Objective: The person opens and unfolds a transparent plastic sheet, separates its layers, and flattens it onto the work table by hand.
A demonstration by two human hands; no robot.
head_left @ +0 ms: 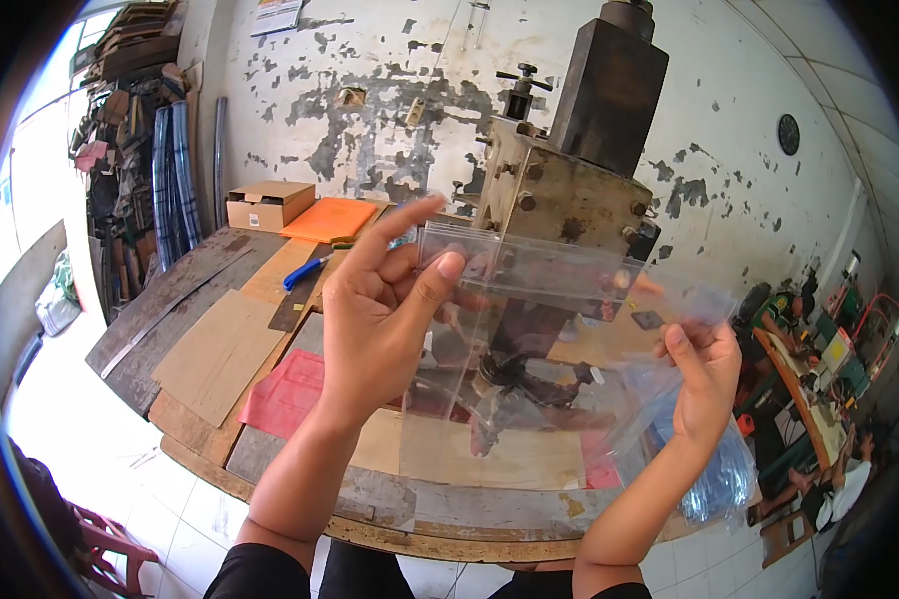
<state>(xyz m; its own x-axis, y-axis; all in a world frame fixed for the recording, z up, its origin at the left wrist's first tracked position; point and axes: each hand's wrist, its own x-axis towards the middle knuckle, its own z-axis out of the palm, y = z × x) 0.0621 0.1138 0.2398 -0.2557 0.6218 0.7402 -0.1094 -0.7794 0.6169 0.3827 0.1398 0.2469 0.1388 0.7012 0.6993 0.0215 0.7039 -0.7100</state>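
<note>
A clear plastic pouch (pixel 557 272), or a thin stack of clear plastic sheets, is stretched between my two hands above the worktable. My left hand (pixel 385 290) pinches its upper left corner between thumb and fingers, with the index finger raised. At the right side, my right hand (pixel 704 379) grips the edge with thumb and bent fingers. Through the plastic I see the dark lower part of a heavy press (pixel 559 195) and the table top. How many layers the plastic has, I cannot tell.
On the table (pixel 370 499) lie a blue cutter knife (pixel 305 273), an orange sheet (pixel 330 220), a cardboard box (pixel 270 205), a brown board (pixel 220 354) and a red sheet (pixel 285 392). A clear plastic pile (pixel 714 484) sits at the right edge. Other people (pixel 839 479) are at the far right.
</note>
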